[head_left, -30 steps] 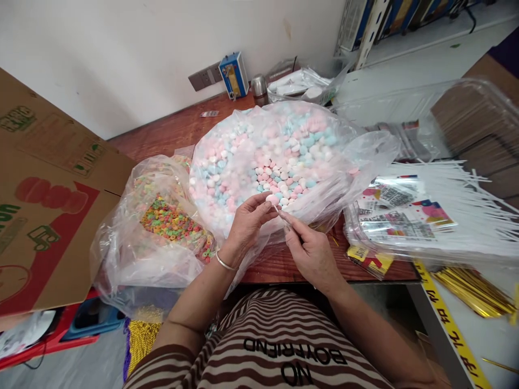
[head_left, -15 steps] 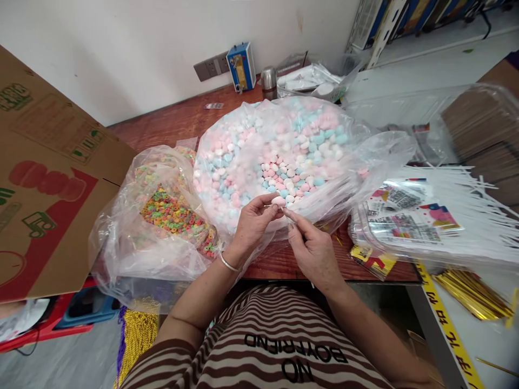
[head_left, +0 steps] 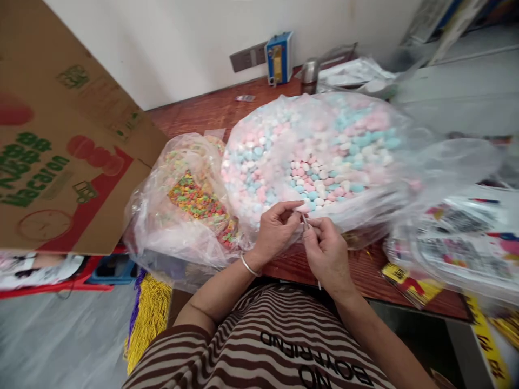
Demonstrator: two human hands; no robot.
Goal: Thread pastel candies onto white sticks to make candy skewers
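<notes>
Near the table's front edge, my left hand [head_left: 278, 228] pinches a small pale candy [head_left: 300, 208], its edges blurred. My right hand [head_left: 327, 251] is closed on a thin white stick [head_left: 319, 284], which shows at the fingertips and below the palm. The fingertips of both hands meet or nearly meet. Just beyond them lies a big clear bag of pink, blue and white candies [head_left: 320, 175], open in the middle. Left of my left hand sits an open bag of colourful small rings [head_left: 198, 202].
A printed cardboard box [head_left: 81, 129] stands at the left. On the right is a clear plastic tray [head_left: 409, 256] with printed packets, beside a yellow packet [head_left: 411, 283]. A metal flask [head_left: 310, 73] and a blue box [head_left: 279, 56] stand by the wall.
The view has swung left, so everything sits farther right. The pink candy that showed clearly at my left fingertips is now mostly hidden, and the white stick's lower end shows more under my right hand.
</notes>
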